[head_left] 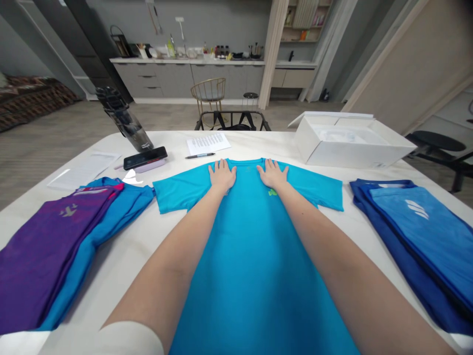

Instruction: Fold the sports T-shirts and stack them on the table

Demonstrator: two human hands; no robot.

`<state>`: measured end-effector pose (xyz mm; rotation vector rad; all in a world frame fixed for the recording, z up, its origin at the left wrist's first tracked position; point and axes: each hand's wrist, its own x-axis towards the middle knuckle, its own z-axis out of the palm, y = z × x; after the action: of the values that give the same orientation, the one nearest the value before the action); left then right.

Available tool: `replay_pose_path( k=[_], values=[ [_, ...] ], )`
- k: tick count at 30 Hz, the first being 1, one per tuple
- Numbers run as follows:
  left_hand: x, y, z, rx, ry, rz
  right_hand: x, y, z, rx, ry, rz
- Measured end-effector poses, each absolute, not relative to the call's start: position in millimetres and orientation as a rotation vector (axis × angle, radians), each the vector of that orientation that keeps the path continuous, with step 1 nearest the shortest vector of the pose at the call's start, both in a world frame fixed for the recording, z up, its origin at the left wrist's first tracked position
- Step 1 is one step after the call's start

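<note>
A bright blue T-shirt (251, 246) lies spread flat on the white table (121, 266), its neckline at the far end and its sleeves out to both sides. My left hand (222, 176) rests flat on the left shoulder area of the shirt, fingers spread. On the other side of the collar, my right hand (273, 174) presses flat in the same way, a small green print showing beside its wrist. Neither hand grips the cloth.
Purple and blue folded shirts (55, 236) are piled at left, blue folded garments (424, 222) at right. Farther back are a phone (145, 158), a clear bottle-like container (129, 125), a pen (200, 156), a printed sheet (208, 143) and an open white box (354, 140).
</note>
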<state>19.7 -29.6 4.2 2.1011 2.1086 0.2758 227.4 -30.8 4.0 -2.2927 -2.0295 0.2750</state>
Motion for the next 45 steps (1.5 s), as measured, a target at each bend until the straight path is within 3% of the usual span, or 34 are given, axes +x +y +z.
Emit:
replay_pose_path(
  k=[3,7,14,19,25,30,45],
  values=[
    [27,-36,4,2.231,2.078,0.338,214,-37,1,-2.208,-2.085,0.125],
    [8,-40,-1,2.206,1.983,0.226,219,-49,-2,-2.164,-2.139,0.200],
    [-81,-40,-2,2.085,2.070,0.127,316,-69,2,-2.416,-1.857,0.311],
    [-92,-48,6,2.146,2.070,0.109,355,-78,5,-2.474,-1.799,0.365],
    [-26,-81,18,2.513,1.872,0.198,275,-101,12,-2.112,-2.211,0.007],
    [21,-116,10,2.541,1.656,0.135,210,-131,8,-1.984,-2.396,0.178],
    [4,-251,4,2.566,1.603,0.167,214,-267,11,-1.903,-2.431,0.157]
  ],
)
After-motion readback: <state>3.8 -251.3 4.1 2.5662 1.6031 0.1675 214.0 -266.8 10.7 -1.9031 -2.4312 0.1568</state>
